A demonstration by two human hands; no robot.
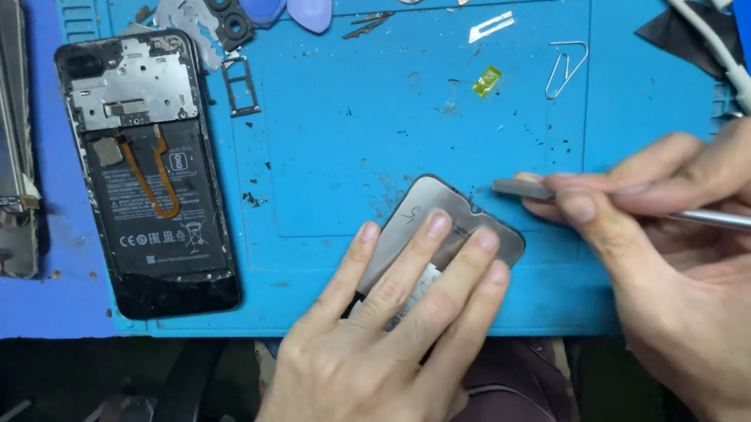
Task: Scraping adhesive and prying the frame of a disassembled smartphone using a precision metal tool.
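Blue repair mat (507, 112) covers desk. My left hand (387, 340) presses grey phone cover (425, 210) flat at mat's near edge, fingers spread. Right hand (702, 257) pinches metal spudger (688, 214), tip just right of cover's far corner. Opened phone (146, 169) well left.

The left hand (387, 340) lies flat on a grey phone panel (429, 211) at the near edge of the blue repair mat (389, 115), its fingers (437, 225) pressing it down. The right hand (711, 258) holds a thin metal spudger (688, 215), its flat tip just above the panel's corner. An opened phone (146, 169) lies to the left.
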